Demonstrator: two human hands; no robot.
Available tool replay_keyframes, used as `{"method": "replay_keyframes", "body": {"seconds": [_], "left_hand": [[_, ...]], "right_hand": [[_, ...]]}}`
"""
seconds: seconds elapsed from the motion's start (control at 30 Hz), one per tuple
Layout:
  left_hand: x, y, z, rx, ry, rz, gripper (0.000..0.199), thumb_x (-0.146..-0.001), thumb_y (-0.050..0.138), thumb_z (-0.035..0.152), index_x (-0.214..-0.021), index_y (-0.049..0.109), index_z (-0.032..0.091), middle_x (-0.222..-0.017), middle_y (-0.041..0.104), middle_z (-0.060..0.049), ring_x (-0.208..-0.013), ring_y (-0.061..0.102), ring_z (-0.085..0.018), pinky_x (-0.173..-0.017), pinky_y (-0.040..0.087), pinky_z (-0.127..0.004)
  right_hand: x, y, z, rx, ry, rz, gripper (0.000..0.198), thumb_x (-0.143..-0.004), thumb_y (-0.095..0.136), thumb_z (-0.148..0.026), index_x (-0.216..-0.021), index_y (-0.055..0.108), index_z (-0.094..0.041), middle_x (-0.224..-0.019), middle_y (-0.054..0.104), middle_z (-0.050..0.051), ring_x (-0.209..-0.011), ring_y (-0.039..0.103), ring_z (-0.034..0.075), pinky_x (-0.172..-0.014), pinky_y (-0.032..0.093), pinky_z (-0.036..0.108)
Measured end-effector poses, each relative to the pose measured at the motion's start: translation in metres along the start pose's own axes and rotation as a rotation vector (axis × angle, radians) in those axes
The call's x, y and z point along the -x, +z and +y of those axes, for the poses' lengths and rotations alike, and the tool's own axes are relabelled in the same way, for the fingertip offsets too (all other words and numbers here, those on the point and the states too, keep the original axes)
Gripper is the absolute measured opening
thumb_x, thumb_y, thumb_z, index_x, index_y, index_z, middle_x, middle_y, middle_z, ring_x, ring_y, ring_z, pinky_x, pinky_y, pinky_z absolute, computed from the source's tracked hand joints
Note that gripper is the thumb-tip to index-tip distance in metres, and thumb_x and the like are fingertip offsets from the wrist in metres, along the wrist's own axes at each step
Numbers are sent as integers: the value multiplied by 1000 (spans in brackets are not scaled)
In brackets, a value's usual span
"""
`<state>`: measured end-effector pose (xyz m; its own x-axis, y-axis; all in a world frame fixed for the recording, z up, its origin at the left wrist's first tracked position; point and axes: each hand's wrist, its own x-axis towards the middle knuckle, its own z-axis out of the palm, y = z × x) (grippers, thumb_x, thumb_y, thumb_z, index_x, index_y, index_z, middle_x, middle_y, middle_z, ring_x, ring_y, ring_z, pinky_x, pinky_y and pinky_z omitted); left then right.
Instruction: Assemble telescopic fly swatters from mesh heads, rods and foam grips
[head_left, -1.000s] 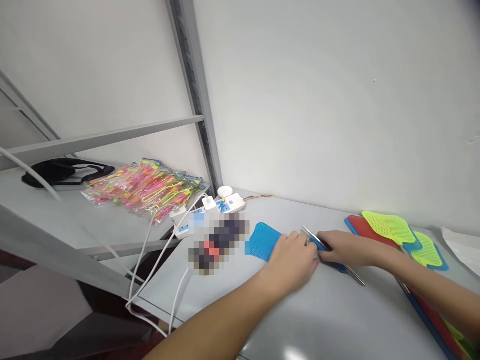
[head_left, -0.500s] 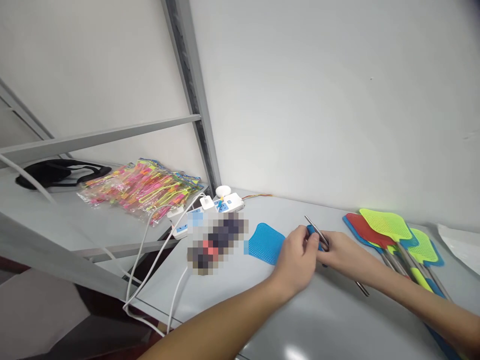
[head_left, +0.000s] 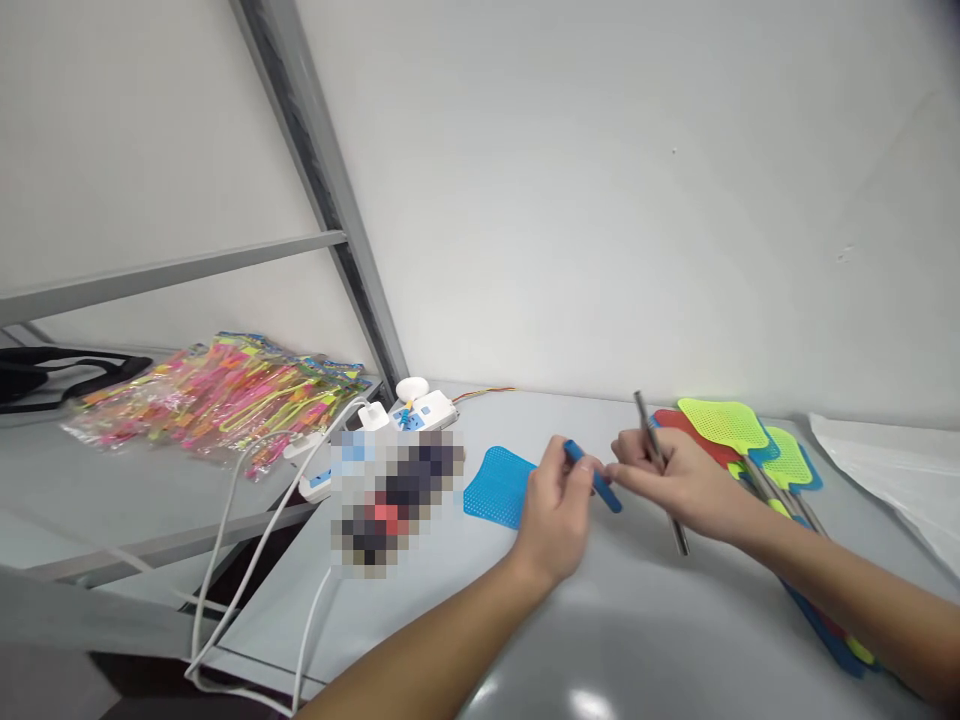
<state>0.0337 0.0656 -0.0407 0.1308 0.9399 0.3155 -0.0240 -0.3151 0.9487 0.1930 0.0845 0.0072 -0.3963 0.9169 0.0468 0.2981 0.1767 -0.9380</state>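
My left hand [head_left: 555,515] is closed around a short blue plastic tube [head_left: 611,495], which slants down to the right. A thin metal rod [head_left: 645,422] is gripped in my right hand [head_left: 694,485], its ends sticking out above and below the fist. My right index finger reaches over and touches, or nearly touches, the blue tube. Just left of my left hand is a blue fly swatter head [head_left: 497,487] with a perforated mesh. My left hand covers its right side, so I cannot tell whether it joins anything there.
Fly swatters in yellow-green [head_left: 724,423], red and blue lie piled at the right, partly behind my right forearm. A white power strip [head_left: 424,410] with cables and a blurred-out object [head_left: 401,500] are on the left. Bagged colourful items [head_left: 247,395] fill the shelf beyond; white sheeting [head_left: 885,470] lies far right.
My hands have moved apart a little. The metal rod has come away from the blue tube and now stands steeper in my right hand. The view has turned rightward.
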Motion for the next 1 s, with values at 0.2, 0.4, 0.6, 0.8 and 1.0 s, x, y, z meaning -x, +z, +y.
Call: {"method": "replay_keyframes", "body": {"seconds": [0.2, 0.4, 0.6, 0.8, 1.0], "left_hand": [[3, 4, -6, -104, -57, -178, 14, -99, 34, 30, -98, 45, 21, -76, 61, 1, -70, 56, -14, -68, 41, -28], [7, 11, -13, -295, -131, -340, 14, -97, 36, 30, -89, 45, 22, -70, 50, 4, -66, 50, -14, -59, 33, -26], [6, 11, -17, -289, -171, -312, 22, -98, 36, 36, -80, 39, 22, -66, 47, 5, -60, 43, -12, -55, 28, -25], [8, 12, -18, -285, -160, -295, 25, -99, 35, 38, -79, 37, 23, -63, 45, 6, -57, 41, -12, -54, 26, -25], [7, 11, -8, -211, -43, -238, 17, -99, 33, 30, -97, 48, 21, -78, 54, 0, -69, 49, -14, -60, 32, -26]], "right_hand": [[-17, -10, -15, -340, -139, 270, 44, -86, 63, -33, -60, 30, -22, -55, 26, -8, -51, 23, 10, -49, 20, 27], [-34, 7, -27, -364, -325, 475, 54, -91, 43, -61, -57, 26, -23, -57, 22, -5, -50, 22, 11, -46, 20, 27], [-34, 15, -19, -267, -311, 447, 52, -93, 45, -57, -58, 29, -22, -56, 27, -5, -51, 28, 10, -47, 25, 26], [-35, 17, -16, -280, -304, 417, 49, -96, 43, -49, -58, 30, -21, -56, 26, -5, -52, 27, 10, -49, 25, 26], [-19, 26, -7, 1, -211, 92, 38, -97, 41, -44, -68, 46, -20, -65, 44, -2, -62, 42, 13, -59, 37, 26]]}}
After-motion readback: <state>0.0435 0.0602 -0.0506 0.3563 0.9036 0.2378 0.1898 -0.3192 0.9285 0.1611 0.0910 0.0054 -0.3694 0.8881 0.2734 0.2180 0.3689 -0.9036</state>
